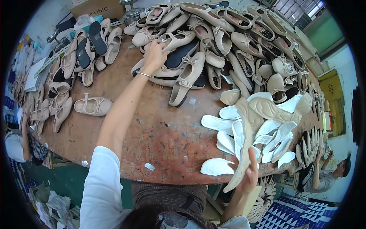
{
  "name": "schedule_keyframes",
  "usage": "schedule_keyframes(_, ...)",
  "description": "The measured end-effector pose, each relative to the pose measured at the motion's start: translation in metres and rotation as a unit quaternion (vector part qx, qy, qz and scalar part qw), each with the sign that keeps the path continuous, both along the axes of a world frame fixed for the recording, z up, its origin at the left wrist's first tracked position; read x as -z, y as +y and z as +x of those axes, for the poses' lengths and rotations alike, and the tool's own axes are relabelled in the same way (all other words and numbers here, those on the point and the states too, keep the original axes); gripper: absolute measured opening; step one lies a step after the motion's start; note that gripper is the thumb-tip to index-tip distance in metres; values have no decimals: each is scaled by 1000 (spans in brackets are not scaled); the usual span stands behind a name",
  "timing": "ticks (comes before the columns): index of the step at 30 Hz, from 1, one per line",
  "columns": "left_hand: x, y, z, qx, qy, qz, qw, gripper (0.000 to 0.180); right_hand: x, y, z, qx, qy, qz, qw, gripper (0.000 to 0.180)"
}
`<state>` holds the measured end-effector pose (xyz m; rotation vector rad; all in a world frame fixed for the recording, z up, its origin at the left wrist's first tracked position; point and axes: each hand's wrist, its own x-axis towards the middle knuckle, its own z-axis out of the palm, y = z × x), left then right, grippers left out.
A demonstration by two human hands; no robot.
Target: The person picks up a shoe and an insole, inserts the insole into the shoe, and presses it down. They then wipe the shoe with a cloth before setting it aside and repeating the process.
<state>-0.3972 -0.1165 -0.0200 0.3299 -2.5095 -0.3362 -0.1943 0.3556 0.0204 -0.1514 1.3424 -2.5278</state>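
Observation:
My left hand reaches out to the heap, its fingers closed at the near end of a beige flat shoe with a bow. Under and beside that hand lie other beige shoes, among them a buckled shoe and one with its dark sole turned up. Over the table's front edge, my right hand grips a long beige insole by its narrow end. Close by it are loose insoles, white ones and a beige padded one.
Beige shoes pile across the back of the wooden table. A single shoe lies left of my forearm, with more shoes along the left edge. A cardboard box stands behind. Another person sits at the right, one more at the left.

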Motion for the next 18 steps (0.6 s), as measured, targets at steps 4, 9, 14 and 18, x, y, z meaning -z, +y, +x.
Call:
schedule_keyframes(4,-11,15,66,152,113,170,967,21,17,-8,11,-16,89,20,996,50)
schedule_keyframes(9,-25,84,274,171,-36,292,940,19,62,23,23,-22,-25,179,983,24)
schedule_keyframes(14,14,106,397,190,-193,130,954,13,28,-73,20,-136,-85,6,987,64)
schedule_keyframes(18,40,120,432,-7,-58,225,973,22,23,-74,37,-184,105,406,889,64)
